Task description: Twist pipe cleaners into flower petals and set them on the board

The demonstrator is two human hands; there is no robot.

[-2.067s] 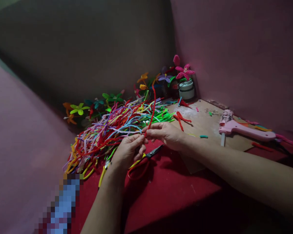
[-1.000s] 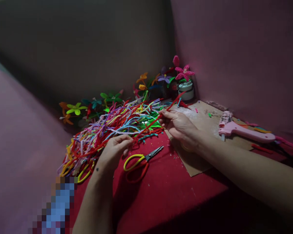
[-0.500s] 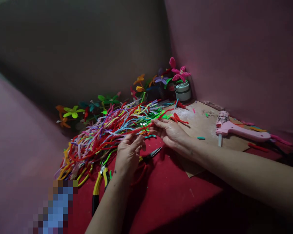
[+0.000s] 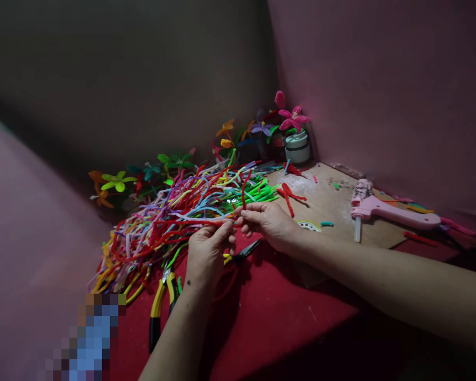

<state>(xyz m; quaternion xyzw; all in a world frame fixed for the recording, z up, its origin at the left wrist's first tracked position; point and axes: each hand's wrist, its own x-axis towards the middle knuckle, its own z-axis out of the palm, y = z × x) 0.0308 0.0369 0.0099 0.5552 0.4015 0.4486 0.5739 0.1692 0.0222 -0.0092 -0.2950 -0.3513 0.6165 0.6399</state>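
Observation:
A red fuzzy stem (image 4: 244, 189) rises from the fingertips of my right hand (image 4: 272, 225), which is pinched on it. Close beside it on the left, my left hand (image 4: 210, 248) is closed with thumb and fingers together around the same red stem, partly hidden by the fingers. Behind both hands spreads a big pile of many-coloured fuzzy stems (image 4: 158, 217). Beneath my hands, dark-tipped pliers (image 4: 248, 250) lie on the red cloth (image 4: 269, 307). Bent red pieces (image 4: 289, 197) rest on the board to the right of the pile.
Yellow-black pliers (image 4: 162, 301) lie left of my left forearm. A pink glue gun (image 4: 396, 211) is on the brown board (image 4: 325, 196) at right. Fuzzy-stem flowers (image 4: 119, 181) and a pale jar (image 4: 297, 148) line the wall. A round white-yellow item (image 4: 308, 226) is beside my right wrist.
My right hand has moved slightly down and turned. The red stem's free end now points upward instead of slanting right. The round item by my right wrist has come into view.

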